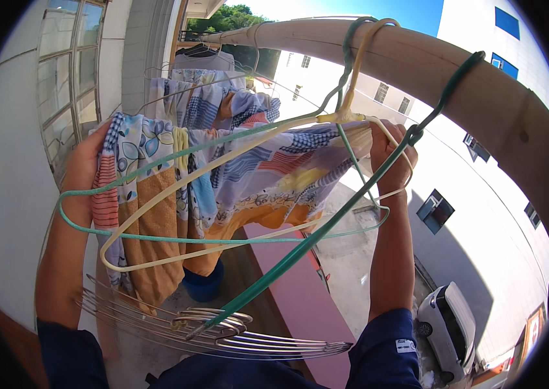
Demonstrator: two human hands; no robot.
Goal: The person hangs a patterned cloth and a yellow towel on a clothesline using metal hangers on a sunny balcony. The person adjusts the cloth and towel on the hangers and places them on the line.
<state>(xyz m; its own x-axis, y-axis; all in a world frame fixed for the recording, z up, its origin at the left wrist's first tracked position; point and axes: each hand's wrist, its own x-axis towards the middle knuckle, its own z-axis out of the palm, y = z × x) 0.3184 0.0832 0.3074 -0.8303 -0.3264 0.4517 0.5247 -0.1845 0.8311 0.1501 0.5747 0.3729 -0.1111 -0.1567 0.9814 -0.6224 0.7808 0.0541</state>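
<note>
A patterned cloth [265,170] with an orange border hangs in folds beyond the nearest hangers. At its left end my left hand [97,146] grips the bunched fabric; the fingers are partly hidden. My right hand [393,148] is closed on its upper right edge, behind the hangers' wires. A green hanger [182,239] and a cream hanger [167,197] hang from the thick pole [415,58], in front of the cloth. A dark green hook [449,92] on the same pole carries a long green rod slanting down to a bundle of metal wire hangers [265,343].
More patterned fabric [206,104] and a light shirt [204,61] hang farther along the pole. A blue bucket [204,282] stands below, left of the pink ledge [294,291]. A barred window [70,73] is in the left wall. A parked white car [449,330] lies far below at right.
</note>
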